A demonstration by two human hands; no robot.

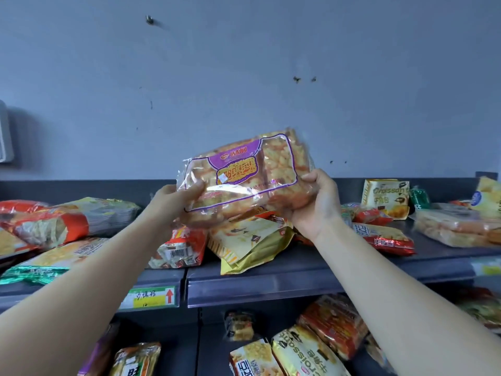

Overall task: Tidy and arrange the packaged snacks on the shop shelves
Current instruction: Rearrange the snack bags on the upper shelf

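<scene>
Both hands [173, 202] gripping purple-labelled snack pack [244, 175], "Croissant" box [386, 198] behind

Dim, bluish, even light; soft overall focus, glare on clear wrapper [244, 177], wide-angle bending at edges.

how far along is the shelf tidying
Little looks done: only the croissant pack stands upright at the back. In hand: left hand and right hand hold a purple-labelled pack above the top shelf. Left: the heaped yellow bags and a red pack lie askew.

Bare left grip [173, 198], bare right grip [318, 204], bare forearms [89, 270], bare wrists [325, 229]
</scene>
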